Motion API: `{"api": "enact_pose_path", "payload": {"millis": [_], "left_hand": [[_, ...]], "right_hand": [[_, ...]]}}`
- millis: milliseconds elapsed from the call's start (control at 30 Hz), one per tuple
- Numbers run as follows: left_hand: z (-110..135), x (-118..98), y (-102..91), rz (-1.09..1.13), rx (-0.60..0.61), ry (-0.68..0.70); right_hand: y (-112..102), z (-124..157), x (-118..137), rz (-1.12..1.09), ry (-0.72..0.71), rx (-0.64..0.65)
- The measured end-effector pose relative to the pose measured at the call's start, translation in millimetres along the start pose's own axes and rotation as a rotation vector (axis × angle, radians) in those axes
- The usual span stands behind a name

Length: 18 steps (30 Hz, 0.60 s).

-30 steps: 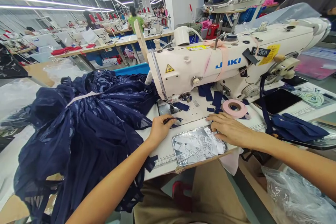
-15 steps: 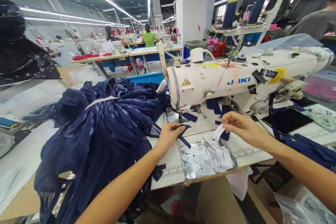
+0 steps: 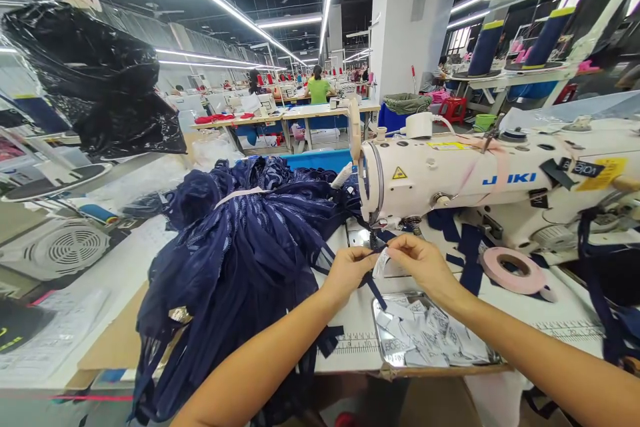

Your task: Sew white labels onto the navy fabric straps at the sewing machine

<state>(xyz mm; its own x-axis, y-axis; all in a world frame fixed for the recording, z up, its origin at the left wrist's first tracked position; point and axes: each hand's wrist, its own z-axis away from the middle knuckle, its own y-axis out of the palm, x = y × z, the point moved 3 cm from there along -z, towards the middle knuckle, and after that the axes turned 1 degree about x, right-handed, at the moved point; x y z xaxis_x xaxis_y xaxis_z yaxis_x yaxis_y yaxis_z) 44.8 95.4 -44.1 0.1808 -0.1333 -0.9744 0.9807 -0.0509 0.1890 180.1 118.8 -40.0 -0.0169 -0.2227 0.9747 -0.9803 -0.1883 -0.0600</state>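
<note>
In the head view, the left hand (image 3: 349, 275) is closed, thumb and fingers pinching a navy strip (image 3: 376, 290) near the middle of the worktop (image 3: 345, 361); one end of the strip hangs below the fingers, toward the front edge. The right hand (image 3: 423, 268) is closed too, its fingertips gripping a white label (image 3: 381, 264). The label lies between the two hands, right at the strip; whether they touch is hidden by the fingers. Both hands are just in front of the needle end of the sewing machine (image 3: 465, 173).

At the front edge of the worktop, below the right hand, stands a metal tray (image 3: 394, 355) full of loose labels (image 3: 435, 333). A ruler scale (image 3: 355, 345) runs along that edge, with a navy scrap (image 3: 330, 340) lying over it left of the tray.

A large navy bundle (image 3: 250, 240), tied with a pale band (image 3: 240, 195), covers the left part of the worktop and spills over its front edge. Right of the hands, near the machine's base, lie navy pieces (image 3: 470, 250) and a pink tape roll (image 3: 500, 270). Further right, a navy strap (image 3: 595, 280) hangs down in front of the machine.
</note>
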Motion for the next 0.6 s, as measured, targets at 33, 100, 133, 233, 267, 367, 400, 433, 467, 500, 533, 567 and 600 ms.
{"api": "enact_pose_path", "payload": {"millis": [33, 100, 133, 233, 267, 367, 400, 433, 467, 500, 533, 567, 600], "left_hand": [[0.8, -0.9, 0.3, 0.006, 0.011, 0.006], [2.0, -2.7, 0.8, 0.023, 0.024, 0.019], [2.4, -3.6, 1.1, 0.028, 0.022, 0.028], [2.9, -5.4, 2.9, 0.008, 0.002, 0.050], [2.8, -5.3, 3.7, -0.003, -0.007, 0.045], [1.5, -3.1, 4.8, -0.004, -0.052, 0.025], [0.9, -2.3, 4.6, 0.002, -0.064, 0.027], [0.3, -1.5, 4.2, 0.007, -0.071, 0.031], [-0.3, -0.8, 3.7, 0.007, -0.073, 0.033], [-0.7, -0.1, 2.9, 0.004, -0.071, 0.033], [-1.1, 0.6, 2.2, 0.001, -0.064, 0.030], [-1.3, 1.0, 1.4, -0.003, -0.058, 0.028], [-1.4, 1.2, 0.7, -0.008, -0.054, 0.027]], "right_hand": [[0.2, -1.4, -1.7, 0.004, -0.001, -0.026], [0.0, -2.8, -3.2, 0.004, -0.010, -0.066], [0.1, -3.1, -3.1, 0.004, -0.015, -0.077], [1.2, -2.6, -1.8, 0.010, -0.013, -0.095], [1.9, -2.2, -1.6, 0.006, -0.009, -0.098], [4.0, -1.2, -2.0, -0.042, -0.002, -0.110], [4.5, -1.1, -2.5, -0.068, 0.000, -0.113], [5.0, -1.0, -3.2, -0.093, 0.005, -0.113], [5.5, -0.9, -4.0, -0.113, 0.013, -0.111], [5.9, -0.9, -4.8, -0.128, 0.022, -0.106], [6.3, -0.8, -5.4, -0.138, 0.031, -0.099], [6.6, -0.6, -5.8, -0.143, 0.038, -0.093], [6.9, -0.3, -5.8, -0.146, 0.043, -0.088]]}}
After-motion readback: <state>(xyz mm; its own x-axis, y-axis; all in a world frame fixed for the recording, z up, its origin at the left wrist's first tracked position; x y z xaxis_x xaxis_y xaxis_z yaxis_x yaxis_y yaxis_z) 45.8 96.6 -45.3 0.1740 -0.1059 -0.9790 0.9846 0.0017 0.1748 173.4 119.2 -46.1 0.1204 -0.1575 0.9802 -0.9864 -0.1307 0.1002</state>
